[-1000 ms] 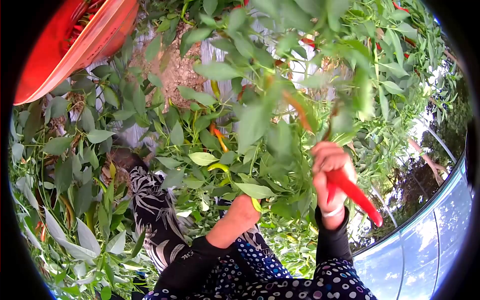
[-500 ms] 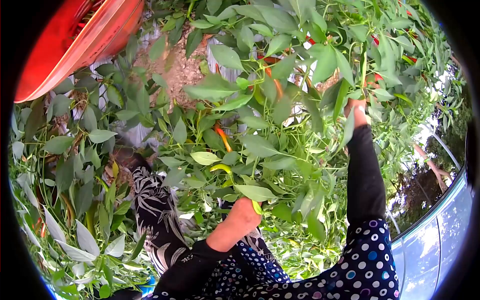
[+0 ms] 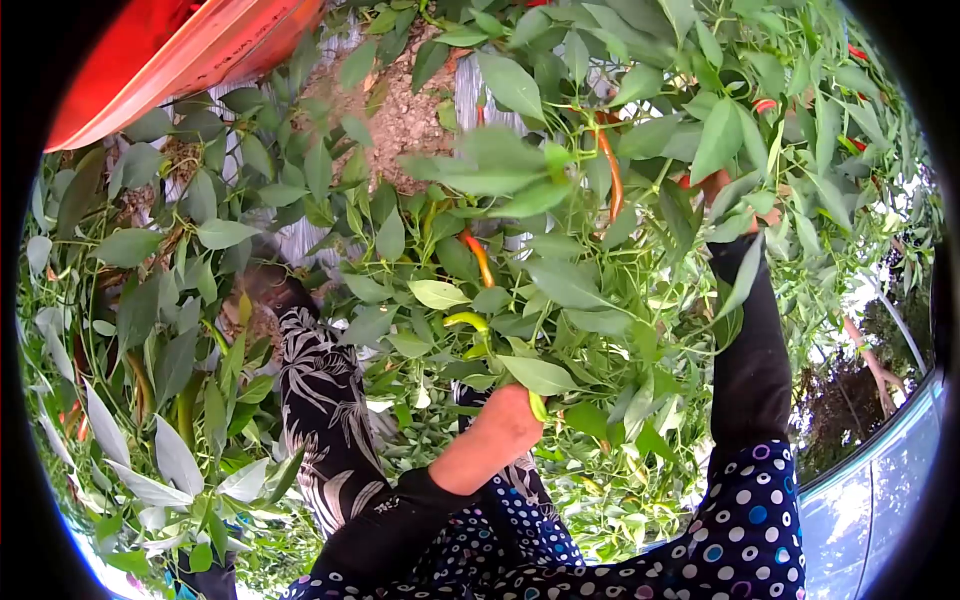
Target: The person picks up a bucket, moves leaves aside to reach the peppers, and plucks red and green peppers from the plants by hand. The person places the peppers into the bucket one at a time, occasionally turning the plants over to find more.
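My left hand [image 3: 500, 425] is closed low in front of my legs, with a green chili pepper [image 3: 538, 406] showing at its edge. A leaf covers part of its fingers. My right hand [image 3: 718, 192] reaches into the pepper plants at the upper right, where leaves hide most of its fingers. Close beside it shows a bit of red, probably a pepper. Between the hands hang a long red chili pepper [image 3: 612, 172], an orange-red chili pepper [image 3: 478, 259] and a yellow-green chili pepper [image 3: 466, 320].
A red plastic tub [image 3: 225, 45] stands at the upper left. Bare soil [image 3: 385, 125] shows behind the plants. Dense pepper foliage surrounds my legs. A pale blue curved panel [image 3: 850, 520] lies along the lower right, with a branch [image 3: 870, 360] above it.
The view has shifted, so the plants and tub appear farther right. My right hand has gone deeper behind leaves. My left hand stays closed on the green chili pepper.
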A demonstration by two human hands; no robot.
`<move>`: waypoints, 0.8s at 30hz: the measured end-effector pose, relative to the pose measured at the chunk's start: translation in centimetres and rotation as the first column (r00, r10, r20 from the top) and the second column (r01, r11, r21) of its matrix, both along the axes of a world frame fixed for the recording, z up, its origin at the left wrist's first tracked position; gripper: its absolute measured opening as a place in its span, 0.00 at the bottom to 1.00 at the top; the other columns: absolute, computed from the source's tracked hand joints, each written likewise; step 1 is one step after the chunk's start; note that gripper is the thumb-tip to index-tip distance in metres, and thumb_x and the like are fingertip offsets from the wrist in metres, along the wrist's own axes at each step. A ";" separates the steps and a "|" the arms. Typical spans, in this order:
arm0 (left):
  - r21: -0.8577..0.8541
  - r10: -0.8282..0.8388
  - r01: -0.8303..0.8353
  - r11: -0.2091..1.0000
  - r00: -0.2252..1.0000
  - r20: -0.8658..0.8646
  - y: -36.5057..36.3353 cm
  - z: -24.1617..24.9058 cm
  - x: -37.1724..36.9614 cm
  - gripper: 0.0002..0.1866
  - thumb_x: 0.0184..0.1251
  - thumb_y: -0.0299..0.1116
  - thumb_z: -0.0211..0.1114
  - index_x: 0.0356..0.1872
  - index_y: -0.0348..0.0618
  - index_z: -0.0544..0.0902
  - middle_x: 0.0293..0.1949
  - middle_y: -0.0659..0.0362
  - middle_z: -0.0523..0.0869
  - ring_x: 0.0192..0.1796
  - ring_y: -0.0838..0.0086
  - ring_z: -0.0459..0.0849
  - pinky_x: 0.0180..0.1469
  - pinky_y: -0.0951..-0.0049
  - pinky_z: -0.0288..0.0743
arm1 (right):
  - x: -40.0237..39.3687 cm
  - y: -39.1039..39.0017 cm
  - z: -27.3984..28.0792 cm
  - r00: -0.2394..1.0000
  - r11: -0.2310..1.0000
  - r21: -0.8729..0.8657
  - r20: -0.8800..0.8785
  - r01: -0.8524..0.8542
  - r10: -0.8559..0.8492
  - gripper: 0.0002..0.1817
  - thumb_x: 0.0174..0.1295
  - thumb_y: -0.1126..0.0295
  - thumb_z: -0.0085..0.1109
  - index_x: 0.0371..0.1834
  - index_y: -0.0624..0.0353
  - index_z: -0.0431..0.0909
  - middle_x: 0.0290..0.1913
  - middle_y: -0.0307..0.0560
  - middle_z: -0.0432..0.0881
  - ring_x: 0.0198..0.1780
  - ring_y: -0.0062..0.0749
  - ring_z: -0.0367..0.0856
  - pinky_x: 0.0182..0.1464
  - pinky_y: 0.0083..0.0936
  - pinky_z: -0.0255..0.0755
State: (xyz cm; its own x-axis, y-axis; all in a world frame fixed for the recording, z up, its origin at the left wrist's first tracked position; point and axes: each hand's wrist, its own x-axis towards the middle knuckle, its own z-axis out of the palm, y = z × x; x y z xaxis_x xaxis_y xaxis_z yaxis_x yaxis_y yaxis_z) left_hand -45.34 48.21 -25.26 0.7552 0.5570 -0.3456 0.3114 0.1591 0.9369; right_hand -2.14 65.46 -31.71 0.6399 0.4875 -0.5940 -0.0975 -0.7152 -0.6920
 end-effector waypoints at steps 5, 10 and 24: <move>-0.049 -0.064 0.063 0.997 0.998 -0.022 0.5 0.3 -0.1 0.07 0.44 0.26 0.55 0.28 0.39 0.77 0.29 0.52 0.80 0.33 0.60 0.79 0.36 0.68 0.74 | 3.5 -4.4 2.7 0.977 0.991 0.135 -0.208 -0.009 0.038 0.14 0.56 0.74 0.54 0.47 0.59 0.70 0.41 0.43 0.77 0.42 0.33 0.76 0.47 0.31 0.72; -0.178 -0.065 0.056 0.982 0.997 -0.043 0.7 0.4 -0.1 0.08 0.45 0.25 0.55 0.30 0.38 0.76 0.29 0.50 0.80 0.33 0.57 0.79 0.35 0.65 0.74 | 4.1 -6.7 5.0 0.919 0.980 0.186 -0.370 -0.070 0.136 0.15 0.56 0.74 0.54 0.48 0.58 0.70 0.42 0.43 0.77 0.43 0.34 0.76 0.48 0.32 0.71; -0.200 -0.125 0.115 0.973 0.991 -0.040 2.2 0.4 -1.2 0.20 0.44 0.31 0.63 0.42 0.36 0.72 0.40 0.46 0.77 0.44 0.52 0.77 0.45 0.63 0.73 | -6.3 -12.2 14.9 0.950 0.994 -0.071 -0.307 -0.087 0.061 0.34 0.52 0.60 0.62 0.60 0.61 0.61 0.51 0.43 0.74 0.50 0.30 0.73 0.57 0.27 0.65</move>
